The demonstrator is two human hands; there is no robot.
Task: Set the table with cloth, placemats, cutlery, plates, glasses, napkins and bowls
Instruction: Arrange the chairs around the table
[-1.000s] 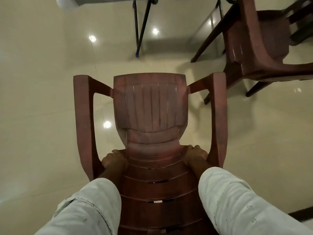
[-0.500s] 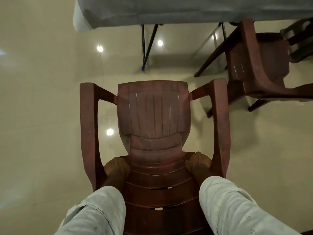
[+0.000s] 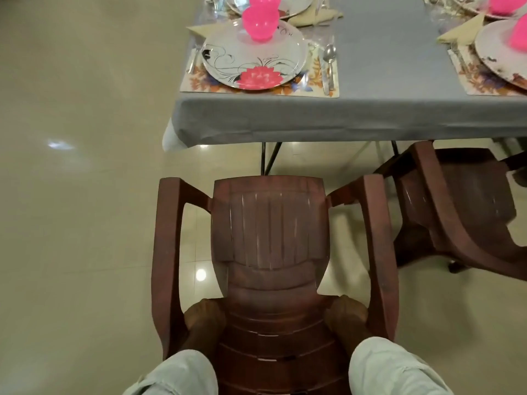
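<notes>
Gripping a brown chair, each hand stands over glossy tile floor beside grey tablecloth.

A home dining room: laid table, plastic armchairs, glossy tiled floor.

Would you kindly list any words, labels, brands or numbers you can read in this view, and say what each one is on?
No text here can be read.
Plate: a few dark marks near its far rim, beside the pink bowl, may be lettering, too blurred to read.
Placemat: only a leaf and flower pattern, no words.
Chair gripped by the left hand and right hand: no label or brand shows.
</notes>
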